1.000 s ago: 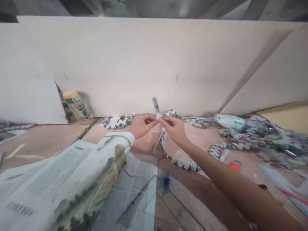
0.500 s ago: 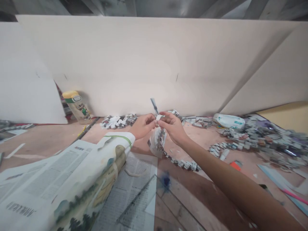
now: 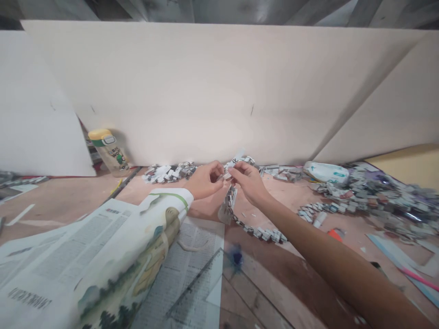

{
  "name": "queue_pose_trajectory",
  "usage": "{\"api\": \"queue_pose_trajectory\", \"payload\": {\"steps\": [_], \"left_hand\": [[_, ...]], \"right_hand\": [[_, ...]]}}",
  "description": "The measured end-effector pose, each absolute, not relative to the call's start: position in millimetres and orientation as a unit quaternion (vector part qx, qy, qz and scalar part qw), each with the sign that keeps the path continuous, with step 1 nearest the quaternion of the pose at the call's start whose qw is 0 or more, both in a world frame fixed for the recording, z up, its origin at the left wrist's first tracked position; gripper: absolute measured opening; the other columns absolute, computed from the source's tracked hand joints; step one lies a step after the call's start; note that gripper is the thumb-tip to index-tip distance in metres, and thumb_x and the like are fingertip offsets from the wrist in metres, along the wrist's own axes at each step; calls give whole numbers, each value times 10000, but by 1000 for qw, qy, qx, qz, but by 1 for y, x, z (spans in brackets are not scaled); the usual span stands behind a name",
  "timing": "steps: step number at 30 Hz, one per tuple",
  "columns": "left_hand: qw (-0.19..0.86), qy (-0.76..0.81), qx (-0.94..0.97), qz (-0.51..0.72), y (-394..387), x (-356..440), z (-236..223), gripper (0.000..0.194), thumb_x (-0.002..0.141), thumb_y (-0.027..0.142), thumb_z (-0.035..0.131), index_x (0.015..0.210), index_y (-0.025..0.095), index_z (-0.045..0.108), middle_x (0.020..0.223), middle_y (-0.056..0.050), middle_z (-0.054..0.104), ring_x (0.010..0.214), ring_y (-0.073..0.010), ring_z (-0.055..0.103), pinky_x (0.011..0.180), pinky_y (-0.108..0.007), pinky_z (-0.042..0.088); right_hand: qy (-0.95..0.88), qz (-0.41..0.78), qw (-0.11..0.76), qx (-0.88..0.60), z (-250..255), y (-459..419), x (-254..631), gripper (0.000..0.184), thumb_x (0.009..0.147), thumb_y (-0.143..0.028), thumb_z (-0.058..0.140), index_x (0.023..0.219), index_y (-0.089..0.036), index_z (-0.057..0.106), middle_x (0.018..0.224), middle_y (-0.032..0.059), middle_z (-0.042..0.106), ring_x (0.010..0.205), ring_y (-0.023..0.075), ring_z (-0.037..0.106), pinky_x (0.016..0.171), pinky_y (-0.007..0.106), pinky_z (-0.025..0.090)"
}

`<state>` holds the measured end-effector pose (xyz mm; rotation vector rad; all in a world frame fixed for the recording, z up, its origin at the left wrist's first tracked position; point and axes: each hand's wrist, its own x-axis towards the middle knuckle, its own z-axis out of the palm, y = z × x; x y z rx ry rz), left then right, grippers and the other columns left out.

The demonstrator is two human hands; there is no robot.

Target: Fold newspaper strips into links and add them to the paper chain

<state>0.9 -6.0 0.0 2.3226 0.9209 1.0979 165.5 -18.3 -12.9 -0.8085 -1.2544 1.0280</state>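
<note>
A reddish-brown wooden floor (image 3: 274,283) is strewn with newspaper sheets (image 3: 51,256) and backed by large pale boards (image 3: 206,91) leaning upright. A yellow-lidded bottle (image 3: 109,151) stands at the boards' foot, and heaps of folded paper links (image 3: 370,192) lie to the right. Both hands meet above the floor near the boards: the left hand (image 3: 205,180) and right hand (image 3: 248,183) each have their grip pinched together on the top end of a woven paper chain (image 3: 247,224). From the fingers the chain hangs down, then trails along the floor, its long axis running toward the lower right. A clear set square (image 3: 202,292) lies on the newspaper nearby
</note>
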Motion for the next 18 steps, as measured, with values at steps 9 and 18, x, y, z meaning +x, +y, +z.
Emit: {"api": "queue_pose_trajectory", "payload": {"steps": [9, 18], "left_hand": [[348, 352, 743, 452, 5, 1, -5, 279, 777, 318, 655, 977, 125, 677, 719, -39, 680, 590, -115, 571, 537, -235, 468], [449, 336, 693, 454, 1, 1, 1, 248, 725, 349, 722, 828, 124, 718, 671, -37, 681, 587, -107, 577, 552, -233, 491]], "right_hand": [[-467, 530, 637, -310, -9, -18, 166, 304, 552, -333, 840, 654, -167, 605, 648, 6, 657, 633, 150, 644, 580, 267, 500], [-479, 523, 640, -296, -9, -18, 166, 285, 556, -325, 837, 630, -173, 608, 621, 11, 660, 630, 152, 646, 635, 288, 518]]}}
